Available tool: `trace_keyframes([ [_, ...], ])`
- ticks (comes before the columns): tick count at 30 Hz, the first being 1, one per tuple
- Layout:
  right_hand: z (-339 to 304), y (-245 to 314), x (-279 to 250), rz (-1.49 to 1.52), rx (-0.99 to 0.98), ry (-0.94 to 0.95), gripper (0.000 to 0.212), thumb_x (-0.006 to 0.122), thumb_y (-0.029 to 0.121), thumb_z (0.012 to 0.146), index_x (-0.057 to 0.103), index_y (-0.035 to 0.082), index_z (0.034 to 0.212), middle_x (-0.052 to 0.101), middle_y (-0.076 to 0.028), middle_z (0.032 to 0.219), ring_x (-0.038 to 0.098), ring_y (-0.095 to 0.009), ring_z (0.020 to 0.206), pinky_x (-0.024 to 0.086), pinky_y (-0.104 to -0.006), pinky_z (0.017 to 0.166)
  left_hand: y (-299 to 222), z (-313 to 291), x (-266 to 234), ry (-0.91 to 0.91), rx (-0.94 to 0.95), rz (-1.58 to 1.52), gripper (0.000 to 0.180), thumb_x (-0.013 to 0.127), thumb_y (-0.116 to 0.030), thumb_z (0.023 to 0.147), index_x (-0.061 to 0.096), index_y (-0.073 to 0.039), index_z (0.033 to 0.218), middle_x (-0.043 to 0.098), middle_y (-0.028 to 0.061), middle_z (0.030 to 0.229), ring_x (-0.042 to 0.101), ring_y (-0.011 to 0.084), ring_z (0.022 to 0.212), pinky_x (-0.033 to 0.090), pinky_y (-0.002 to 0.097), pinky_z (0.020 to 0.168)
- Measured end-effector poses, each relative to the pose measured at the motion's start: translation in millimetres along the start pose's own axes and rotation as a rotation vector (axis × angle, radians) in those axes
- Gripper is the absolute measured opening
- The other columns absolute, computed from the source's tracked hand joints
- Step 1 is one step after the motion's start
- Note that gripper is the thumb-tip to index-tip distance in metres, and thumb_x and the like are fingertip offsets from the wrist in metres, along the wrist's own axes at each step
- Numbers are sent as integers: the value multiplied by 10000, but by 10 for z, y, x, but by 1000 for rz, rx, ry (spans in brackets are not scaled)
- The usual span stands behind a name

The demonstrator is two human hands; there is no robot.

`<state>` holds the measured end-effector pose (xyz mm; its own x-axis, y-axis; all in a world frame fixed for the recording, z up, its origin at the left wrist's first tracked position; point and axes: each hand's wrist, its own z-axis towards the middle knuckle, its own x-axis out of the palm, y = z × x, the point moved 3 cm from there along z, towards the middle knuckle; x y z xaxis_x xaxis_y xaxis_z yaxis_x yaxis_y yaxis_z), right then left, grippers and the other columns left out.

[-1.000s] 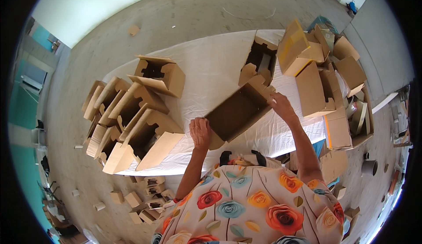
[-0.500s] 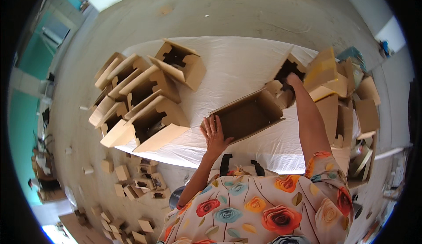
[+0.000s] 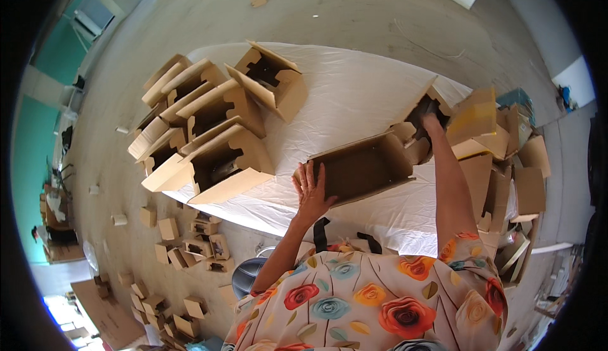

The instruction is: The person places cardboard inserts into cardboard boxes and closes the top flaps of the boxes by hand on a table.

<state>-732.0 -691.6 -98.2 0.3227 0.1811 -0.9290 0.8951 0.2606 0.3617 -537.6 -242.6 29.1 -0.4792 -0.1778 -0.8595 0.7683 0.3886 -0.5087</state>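
Observation:
An open cardboard box (image 3: 361, 169) lies on the white-covered table in front of me, its hollow facing up. My left hand (image 3: 311, 194) rests on its left end, fingers stretched over the edge and thumb apart. Its right end carries cut-out flaps (image 3: 411, 142). Just beyond them my right hand (image 3: 430, 122) reaches down into another open box (image 3: 442, 101). Shadow hides those fingers, and I cannot tell whether the dark grey shape around them is something held.
Several open boxes (image 3: 218, 123) crowd the table's left side. At the right, more cardboard (image 3: 475, 161) is piled at the table (image 3: 354, 85). Small boxes (image 3: 183, 250) lie scattered on the floor at lower left, near a dark round seat (image 3: 247, 277).
My view has shifted slightly. My right hand has gone a little deeper into the far right box, its fingers now in shadow. The left hand keeps its place on the nearer box.

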Motion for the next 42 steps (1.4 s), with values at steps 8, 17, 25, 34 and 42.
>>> trace_keyframes([
  [8, -1750, 667, -2264, 488, 78, -158, 603, 578, 232, 753, 355, -58, 1233, 529, -229, 1084, 541, -314, 972, 445, -369, 804, 200, 81, -97, 42, 189, -33, 910, 655, -54, 560, 229, -98, 1362, 81, 200, 1416, -8, 423, 1312, 25, 623, 994],
  [17, -3372, 1886, -2063, 742, -518, -21, 655, 605, 10, 727, 300, 27, 1307, 417, -133, 1207, 434, -237, 1102, 382, -331, 909, 206, 3, -335, 149, 296, -22, 964, 690, -13, 557, 199, -146, 1376, 92, 146, 1431, -10, 387, 1323, 40, 584, 1020],
  [25, -3746, 2061, -1589, 371, -597, -65, 496, 611, 25, 738, 436, 34, 1202, 445, -165, 1127, 446, -339, 1055, 392, -365, 897, 388, 4, -420, 64, 358, -36, 847, 660, -15, 559, 316, -129, 1325, 204, 141, 1395, 76, 407, 1307, 53, 587, 1020],
  [34, -4031, 1131, -1301, 469, -244, -257, 539, 489, -82, 729, 405, 51, 1244, 449, -150, 1238, 435, -290, 1157, 379, -367, 941, 393, -366, -667, -307, 261, -446, 709, 585, 77, 638, 349, -73, 1289, 303, 168, 1343, 246, 362, 1262, 248, 440, 1025],
  [42, -3978, 1281, -1074, 773, -208, -69, 564, 592, -30, 720, 423, 60, 1250, 481, -137, 1242, 448, -261, 1166, 375, -343, 948, 253, -512, -576, -70, 377, -566, 700, 525, 116, 642, 332, -40, 1297, 402, 165, 1299, 387, 327, 1202, 334, 356, 988],
])
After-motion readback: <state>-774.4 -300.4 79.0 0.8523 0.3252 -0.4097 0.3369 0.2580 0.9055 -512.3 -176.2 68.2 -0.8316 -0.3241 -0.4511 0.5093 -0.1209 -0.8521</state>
